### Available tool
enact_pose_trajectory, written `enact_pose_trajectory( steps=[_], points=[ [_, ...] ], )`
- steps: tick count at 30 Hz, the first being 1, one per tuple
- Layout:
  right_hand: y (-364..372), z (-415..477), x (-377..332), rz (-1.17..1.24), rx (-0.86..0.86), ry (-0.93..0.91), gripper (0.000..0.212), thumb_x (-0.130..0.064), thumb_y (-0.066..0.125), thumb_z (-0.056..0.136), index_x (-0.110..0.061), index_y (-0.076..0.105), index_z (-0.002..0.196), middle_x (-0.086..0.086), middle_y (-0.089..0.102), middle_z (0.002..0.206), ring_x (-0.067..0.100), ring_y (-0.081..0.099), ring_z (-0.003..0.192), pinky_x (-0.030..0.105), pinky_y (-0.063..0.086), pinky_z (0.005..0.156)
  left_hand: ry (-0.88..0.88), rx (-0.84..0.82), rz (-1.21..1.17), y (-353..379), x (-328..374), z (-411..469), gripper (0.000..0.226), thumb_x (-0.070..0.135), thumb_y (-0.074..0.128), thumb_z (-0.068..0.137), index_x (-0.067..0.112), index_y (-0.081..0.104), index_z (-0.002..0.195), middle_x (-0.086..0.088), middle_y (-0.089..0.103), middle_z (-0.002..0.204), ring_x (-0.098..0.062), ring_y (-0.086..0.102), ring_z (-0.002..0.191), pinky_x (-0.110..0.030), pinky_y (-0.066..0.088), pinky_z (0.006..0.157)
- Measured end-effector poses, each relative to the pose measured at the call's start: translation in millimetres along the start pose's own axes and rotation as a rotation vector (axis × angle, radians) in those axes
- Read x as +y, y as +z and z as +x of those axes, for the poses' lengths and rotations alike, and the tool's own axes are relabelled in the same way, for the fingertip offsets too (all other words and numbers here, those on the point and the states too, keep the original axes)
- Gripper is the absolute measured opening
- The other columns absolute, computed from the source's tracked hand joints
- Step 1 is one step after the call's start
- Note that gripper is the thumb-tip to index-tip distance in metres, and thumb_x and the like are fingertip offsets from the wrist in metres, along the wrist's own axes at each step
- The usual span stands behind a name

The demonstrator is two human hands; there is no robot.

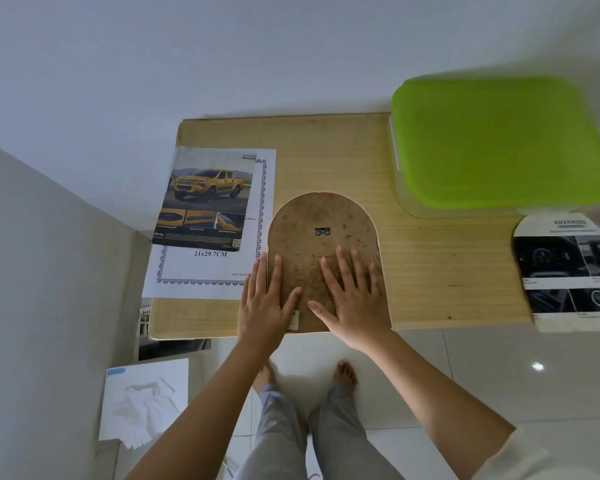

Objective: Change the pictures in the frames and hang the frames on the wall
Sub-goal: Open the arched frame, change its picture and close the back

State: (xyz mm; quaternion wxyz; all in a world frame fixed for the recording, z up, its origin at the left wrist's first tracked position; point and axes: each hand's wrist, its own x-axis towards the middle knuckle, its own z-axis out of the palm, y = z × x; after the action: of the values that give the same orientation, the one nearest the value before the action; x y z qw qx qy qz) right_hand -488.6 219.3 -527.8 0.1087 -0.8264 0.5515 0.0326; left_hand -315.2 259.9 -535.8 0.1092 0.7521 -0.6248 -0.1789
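Observation:
An arched picture frame (319,216) lies face down on the wooden table (430,258), its stained brown backing board up and a small metal hanger (322,232) near the top. My left hand (265,303) lies flat over the frame's left edge, fingers straight. Flat on the lower right of the backing rests my right hand (352,296), fingers spread. A yellow pickup-truck picture (205,199) lies to the left, on a white sheet printed 21x29.7CM (187,271). An arch-cut car-interior picture (565,271) lies at the right.
A green-lidded plastic box (499,143) sits at the table's back right against the white wall. On the floor at the left lie a white box with crumpled paper (142,403) and more printed pages (167,346). My bare feet stand on the tiled floor by the table's front edge.

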Motion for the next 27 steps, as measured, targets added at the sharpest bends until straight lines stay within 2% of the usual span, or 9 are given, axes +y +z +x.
enact_pose_trajectory(
  steps=[5, 10, 16, 20, 24, 27],
  points=[
    [-5.5, 5.3, 5.1, 0.021, -0.006, -0.037, 0.076, -0.073, 0.01, 0.086, -0.028, 0.011, 0.147, 0.005, 0.005, 0.156, 0.023, -0.001, 0.142, 0.043, -0.005, 0.112, -0.014, 0.003, 0.008, -0.5, 2.3, 0.0, 0.075, 0.069, 0.001, 0.084, 0.028, -0.008, 0.146, -0.002, -0.003, 0.157, -0.01, -0.01, 0.141, -0.029, -0.005, 0.114],
    [-12.0, -0.4, 19.5, 0.161, 0.052, -0.001, 0.072, -0.064, 0.015, 0.09, -0.021, 0.017, 0.148, 0.008, 0.008, 0.156, 0.021, 0.003, 0.144, 0.038, 0.012, 0.116, -0.014, 0.014, 0.011, -0.9, 2.5, 0.4, 0.075, 0.069, 0.0, 0.084, 0.028, -0.007, 0.146, -0.003, -0.001, 0.158, -0.012, -0.007, 0.143, -0.029, -0.005, 0.114],
    [-16.1, -7.0, 32.1, 0.358, 0.078, 0.236, 0.076, -0.059, 0.027, 0.091, -0.015, 0.005, 0.149, 0.006, -0.001, 0.157, 0.018, -0.005, 0.144, 0.036, 0.009, 0.118, -0.016, 0.03, 0.006, 0.7, 2.4, 0.4, 0.074, 0.068, 0.003, 0.085, 0.027, -0.005, 0.147, -0.003, 0.001, 0.158, -0.012, -0.006, 0.142, -0.029, -0.005, 0.114],
    [-13.8, -5.9, 28.5, 0.438, 0.085, 0.247, 0.077, -0.053, 0.031, 0.09, -0.01, 0.004, 0.148, 0.006, 0.002, 0.157, 0.017, -0.004, 0.144, 0.03, -0.002, 0.116, -0.029, 0.058, 0.021, 2.4, 3.5, 0.3, 0.073, 0.065, 0.008, 0.087, 0.025, 0.003, 0.149, -0.003, 0.006, 0.157, -0.014, 0.001, 0.144, -0.03, -0.001, 0.115],
    [-15.1, -5.9, 25.2, 0.575, 0.123, 0.268, 0.071, -0.036, 0.046, 0.094, -0.007, 0.008, 0.148, 0.006, 0.007, 0.157, 0.015, 0.0, 0.144, 0.031, 0.003, 0.118, -0.047, 0.066, 0.016, 2.5, 6.3, 0.2, 0.073, 0.063, 0.008, 0.087, 0.025, 0.004, 0.149, -0.002, 0.006, 0.157, -0.012, 0.0, 0.143, -0.029, -0.002, 0.115],
    [-21.0, -8.8, 24.4, 0.69, 0.145, 0.272, 0.073, -0.032, 0.051, 0.093, -0.01, 0.008, 0.148, 0.003, 0.009, 0.157, 0.012, 0.004, 0.144, 0.023, 0.007, 0.115, -0.056, 0.061, 0.008, 2.0, 6.7, -0.2, 0.073, 0.063, 0.008, 0.086, 0.025, 0.002, 0.148, -0.002, 0.005, 0.157, -0.013, 0.0, 0.144, -0.029, -0.003, 0.115]
  ],
)
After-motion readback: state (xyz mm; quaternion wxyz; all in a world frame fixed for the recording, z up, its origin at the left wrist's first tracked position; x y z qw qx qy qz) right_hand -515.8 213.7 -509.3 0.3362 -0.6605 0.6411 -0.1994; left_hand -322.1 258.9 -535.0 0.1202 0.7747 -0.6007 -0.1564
